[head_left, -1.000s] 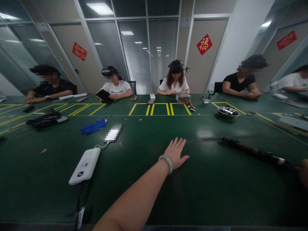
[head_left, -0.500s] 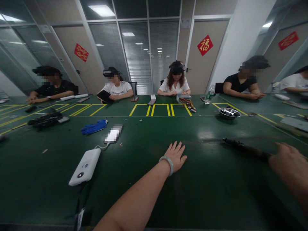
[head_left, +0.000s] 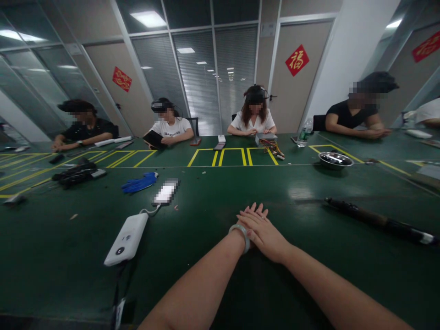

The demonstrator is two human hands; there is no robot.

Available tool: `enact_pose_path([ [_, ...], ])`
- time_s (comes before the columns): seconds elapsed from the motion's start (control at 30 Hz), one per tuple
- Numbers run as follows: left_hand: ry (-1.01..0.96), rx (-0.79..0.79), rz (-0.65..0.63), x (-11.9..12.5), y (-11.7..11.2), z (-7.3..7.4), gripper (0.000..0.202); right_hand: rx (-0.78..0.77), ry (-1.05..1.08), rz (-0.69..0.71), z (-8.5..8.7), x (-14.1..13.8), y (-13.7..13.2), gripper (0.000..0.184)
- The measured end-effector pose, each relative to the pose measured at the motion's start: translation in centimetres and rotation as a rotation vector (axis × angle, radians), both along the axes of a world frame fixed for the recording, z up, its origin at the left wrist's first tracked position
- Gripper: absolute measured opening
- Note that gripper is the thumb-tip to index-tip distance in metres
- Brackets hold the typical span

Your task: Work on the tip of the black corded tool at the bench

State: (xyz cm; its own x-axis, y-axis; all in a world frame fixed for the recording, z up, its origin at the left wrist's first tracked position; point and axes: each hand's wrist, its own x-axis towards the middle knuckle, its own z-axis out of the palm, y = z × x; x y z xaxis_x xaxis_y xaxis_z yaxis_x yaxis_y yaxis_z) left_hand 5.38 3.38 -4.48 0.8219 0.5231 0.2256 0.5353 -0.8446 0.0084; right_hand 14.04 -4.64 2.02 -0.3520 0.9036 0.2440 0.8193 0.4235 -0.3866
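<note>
Head view. Op: Where are my hands?

Spotter: Both on the counter (head_left: 213, 201), centre front. Your left hand (head_left: 248, 211) lies flat, palm down, fingers spread and straight. Your right hand (head_left: 265, 233) lies across its back, also flat, fingers loose. Neither grips anything. Only the left fingertips show past the right hand.

Op: Anything on the wrists?

Spotter: A pale bracelet (head_left: 241, 230) on your left wrist, just against the heel of your right hand.

Op: What's nearest?

Spotter: To your right, a long dark tool (head_left: 374, 220) lies on the counter, well apart from your hands, tip pointing left. To your left, a white pack (head_left: 126, 239) with a cable (head_left: 148, 211) running up to a blurred phone (head_left: 166, 192). Beyond that, a blue glove (head_left: 139, 182).

Op: Farther out?

Spotter: A steel bowl (head_left: 335, 159) far right, beside yellow tape lines (head_left: 220, 157). A bottle (head_left: 305, 133) stands behind it. Other people sit along the far edge, their hands on their own things, well away from yours. Cannot tell what the dark heap (head_left: 79, 173) at far left is.
</note>
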Motion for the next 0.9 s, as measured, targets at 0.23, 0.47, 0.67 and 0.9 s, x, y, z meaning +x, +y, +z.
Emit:
enact_pose_path([
  [0.23,0.137,0.038,-0.043,-0.1,-0.1,0.5,0.072,-0.054,0.078,-0.013,-0.3,0.5,0.1,0.047],
  [0.47,0.175,0.023,-0.009,0.2,0.1,-0.1,0.067,-0.071,0.126,-0.014,-0.4,0.5,-0.2,0.046],
  [0.67,0.186,-0.010,-0.039,-0.4,0.0,0.3,0.068,-0.073,0.190,0.008,-0.5,0.8,-0.4,0.042],
  [0.9,0.221,-0.087,-0.067,-1.0,-0.5,2.3,0.060,0.007,0.247,-0.043,-1.1,1.8,-0.7,0.039],
])
